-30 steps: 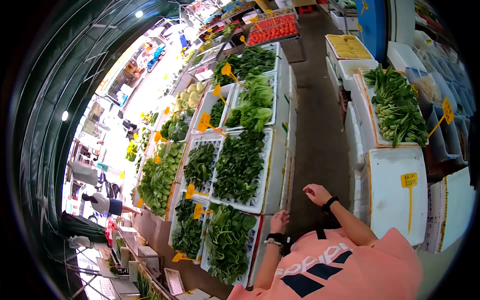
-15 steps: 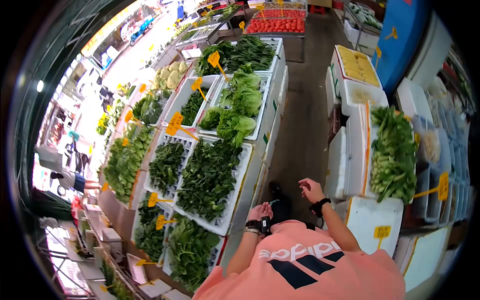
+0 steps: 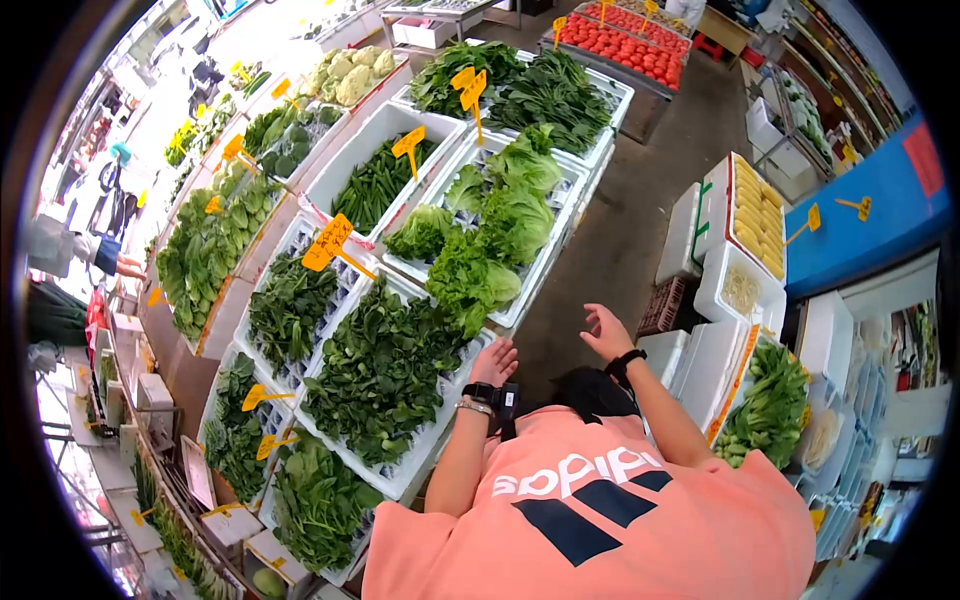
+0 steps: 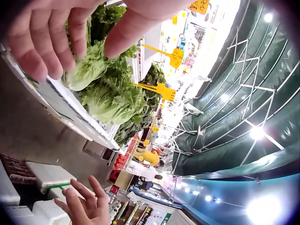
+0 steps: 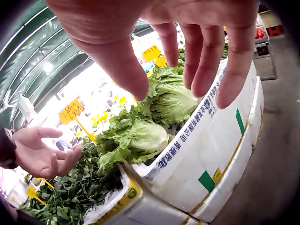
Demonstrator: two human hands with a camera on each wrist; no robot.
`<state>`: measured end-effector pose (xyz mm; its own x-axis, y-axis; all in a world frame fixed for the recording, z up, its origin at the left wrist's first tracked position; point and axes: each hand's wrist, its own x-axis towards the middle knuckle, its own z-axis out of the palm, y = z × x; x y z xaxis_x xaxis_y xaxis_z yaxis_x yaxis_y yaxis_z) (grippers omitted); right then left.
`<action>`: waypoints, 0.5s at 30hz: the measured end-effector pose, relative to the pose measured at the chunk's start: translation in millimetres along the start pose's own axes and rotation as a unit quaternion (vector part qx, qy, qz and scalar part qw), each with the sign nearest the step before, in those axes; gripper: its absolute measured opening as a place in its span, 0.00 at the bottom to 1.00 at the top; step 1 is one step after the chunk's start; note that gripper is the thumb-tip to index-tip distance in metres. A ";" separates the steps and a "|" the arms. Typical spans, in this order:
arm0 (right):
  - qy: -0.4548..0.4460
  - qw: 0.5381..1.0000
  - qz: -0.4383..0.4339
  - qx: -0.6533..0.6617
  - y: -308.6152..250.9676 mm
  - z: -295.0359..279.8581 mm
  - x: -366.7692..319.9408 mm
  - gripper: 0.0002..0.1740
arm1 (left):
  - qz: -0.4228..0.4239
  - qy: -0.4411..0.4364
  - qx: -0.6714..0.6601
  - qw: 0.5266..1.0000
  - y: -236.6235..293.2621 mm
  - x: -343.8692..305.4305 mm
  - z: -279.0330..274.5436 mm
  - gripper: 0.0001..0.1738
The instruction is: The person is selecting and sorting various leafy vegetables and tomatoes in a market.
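Note:
My left hand (image 3: pixel 495 362) holds nothing, its fingers extended near the front corner of a white foam box of dark leafy greens (image 3: pixel 375 375). Light green lettuce heads (image 3: pixel 500 215) fill the box just beyond it. Over the aisle hangs my right hand (image 3: pixel 607 333), empty, with loosely bent fingers. In the left wrist view, the left hand's fingers (image 4: pixel 51 40) overlap the lettuce (image 4: pixel 115 101). The right wrist view has the right hand's fingers (image 5: pixel 208 56) spread in front of lettuce (image 5: pixel 140 136) and the printed rim of its box (image 5: pixel 187 126).
Orange price tags (image 3: pixel 330 243) stand among the vegetables. Green beans (image 3: pixel 375 185) lie in a deep foam box to the left. Across the aisle (image 3: pixel 625 240) are yellow produce (image 3: pixel 757 215) and bok choy (image 3: pixel 765 400) in boxes. Red tomatoes (image 3: pixel 620 42) sit at the back.
The view has turned and moved forward along the aisle, bringing the lettuce box closer. Both hands have come up alongside the front boxes, still empty.

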<state>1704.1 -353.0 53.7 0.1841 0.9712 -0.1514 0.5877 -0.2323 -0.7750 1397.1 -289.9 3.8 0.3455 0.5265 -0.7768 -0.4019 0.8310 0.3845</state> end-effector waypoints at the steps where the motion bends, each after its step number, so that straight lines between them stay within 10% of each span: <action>1: -0.010 1.000 -0.010 -0.012 1.1 -3.5 21.7 0.38 | 0.010 0.003 -0.025 1.000 4.5 10.3 2.0 0.20; 10: -0.061 0.979 -0.094 -0.173 30.3 -20.4 265.7 0.64 | 0.022 0.158 -0.020 0.987 16.8 118.8 47.3 0.45; 15: -0.220 0.950 -0.001 -0.220 28.8 2.5 353.6 0.82 | 0.013 0.308 -0.042 0.950 -7.4 178.3 51.2 0.46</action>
<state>1784.2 -16.2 -23.7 -0.1082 0.8776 -0.4670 0.8780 -0.1359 -0.4589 1505.2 -193.0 -112.0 -0.2172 0.3200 -0.9222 -0.4791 0.7882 0.3863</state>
